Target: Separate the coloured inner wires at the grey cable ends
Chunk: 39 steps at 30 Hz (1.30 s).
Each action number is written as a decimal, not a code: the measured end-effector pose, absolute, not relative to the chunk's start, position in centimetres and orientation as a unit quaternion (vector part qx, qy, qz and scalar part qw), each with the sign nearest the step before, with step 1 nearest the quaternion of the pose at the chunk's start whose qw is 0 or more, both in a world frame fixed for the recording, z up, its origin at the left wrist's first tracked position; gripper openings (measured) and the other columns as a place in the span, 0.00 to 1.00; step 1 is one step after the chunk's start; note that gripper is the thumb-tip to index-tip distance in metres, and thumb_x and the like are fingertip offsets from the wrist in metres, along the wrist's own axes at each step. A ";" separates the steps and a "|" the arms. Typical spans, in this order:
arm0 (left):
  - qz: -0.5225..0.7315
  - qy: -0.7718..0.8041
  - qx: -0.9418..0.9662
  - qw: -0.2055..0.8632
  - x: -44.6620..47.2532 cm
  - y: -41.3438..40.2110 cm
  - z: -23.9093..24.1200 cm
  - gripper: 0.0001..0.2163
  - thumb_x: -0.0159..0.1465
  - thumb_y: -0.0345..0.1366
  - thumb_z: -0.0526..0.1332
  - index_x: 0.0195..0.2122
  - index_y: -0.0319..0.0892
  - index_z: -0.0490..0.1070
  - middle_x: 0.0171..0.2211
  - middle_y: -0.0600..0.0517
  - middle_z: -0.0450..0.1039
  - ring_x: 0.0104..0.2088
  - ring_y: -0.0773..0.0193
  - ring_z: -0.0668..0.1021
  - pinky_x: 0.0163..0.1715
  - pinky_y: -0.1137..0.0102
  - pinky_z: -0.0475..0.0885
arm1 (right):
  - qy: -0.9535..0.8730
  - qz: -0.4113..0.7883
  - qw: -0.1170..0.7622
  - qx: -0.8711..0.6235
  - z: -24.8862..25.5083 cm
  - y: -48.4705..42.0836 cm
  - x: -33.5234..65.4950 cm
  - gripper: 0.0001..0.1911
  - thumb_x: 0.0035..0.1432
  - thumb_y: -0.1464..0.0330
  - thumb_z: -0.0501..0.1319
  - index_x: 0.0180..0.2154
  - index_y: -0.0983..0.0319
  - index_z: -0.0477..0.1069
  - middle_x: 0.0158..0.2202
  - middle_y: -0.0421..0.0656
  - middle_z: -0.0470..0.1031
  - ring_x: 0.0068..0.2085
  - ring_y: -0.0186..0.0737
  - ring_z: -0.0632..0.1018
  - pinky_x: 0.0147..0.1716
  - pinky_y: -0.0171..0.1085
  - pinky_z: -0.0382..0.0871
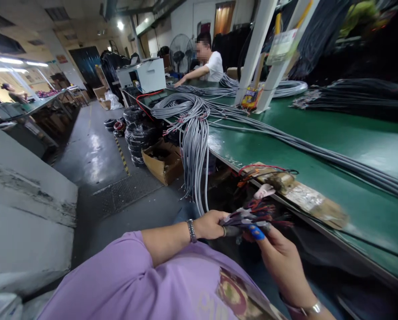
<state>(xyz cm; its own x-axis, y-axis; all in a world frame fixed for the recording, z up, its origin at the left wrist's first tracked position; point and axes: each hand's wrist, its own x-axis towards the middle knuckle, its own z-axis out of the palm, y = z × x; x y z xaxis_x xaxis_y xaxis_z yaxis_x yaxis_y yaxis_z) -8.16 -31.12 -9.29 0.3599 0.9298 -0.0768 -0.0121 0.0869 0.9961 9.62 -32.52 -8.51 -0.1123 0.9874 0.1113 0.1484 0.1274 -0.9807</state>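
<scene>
Gripping a bundle (pixel 248 217) of dark wires in the head view, the left hand (pixel 211 224) closes around its left part, thumb laid along it and the other fingers curled mostly out of sight below. At the bundle's right part, the right hand (pixel 282 258) pinches it, the thumb bearing a blue wrap (pixel 256 232); how its hidden fingers lie, I cannot tell. Red and dark wire ends fan out to the right. The bundle is held in front of the purple shirt (pixel 172 284), just beside the near edge of a green table (pixel 268 149). A watch (pixel 191 230) circles the left wrist, a metal band (pixel 315 309) the right. On the table's near edge, right of the bundle, lies a board (pixel 325 212) partly covered in clear tape, with red and black wires at its left end. Farther off, grey cables (pixel 195 146) lie coiled on the table and hang over its left edge; others stretch away to the right. An open carton (pixel 165 165) stands on the floor left of the hanging cables, near wrapped black coils (pixel 137 138). On the far side, a person (pixel 214 64) in white reaches over the table, near a fan (pixel 181 51).
</scene>
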 end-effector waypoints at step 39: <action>0.493 0.491 0.433 0.574 -6.6 -28.4 -7.3 0.15 0.52 0.45 0.67 0.21 0.35 0.73 0.19 0.49 0.72 0.19 0.71 0.70 0.17 0.76 0.57 | -0.501 0.656 0.351 -0.442 -9.7 -31.0 8.3 0.19 0.48 0.53 0.65 0.29 0.63 0.74 0.23 0.43 0.75 0.23 0.35 0.73 0.25 0.35 0.67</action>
<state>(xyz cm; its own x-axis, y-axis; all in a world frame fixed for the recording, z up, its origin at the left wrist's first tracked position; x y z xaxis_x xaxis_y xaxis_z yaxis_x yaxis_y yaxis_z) -6.61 -28.40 -7.31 0.0320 0.9902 -0.1361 -0.1412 0.1393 0.9801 8.26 -30.97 -9.69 -0.3633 0.9033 -0.2280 -0.0180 -0.2515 -0.9677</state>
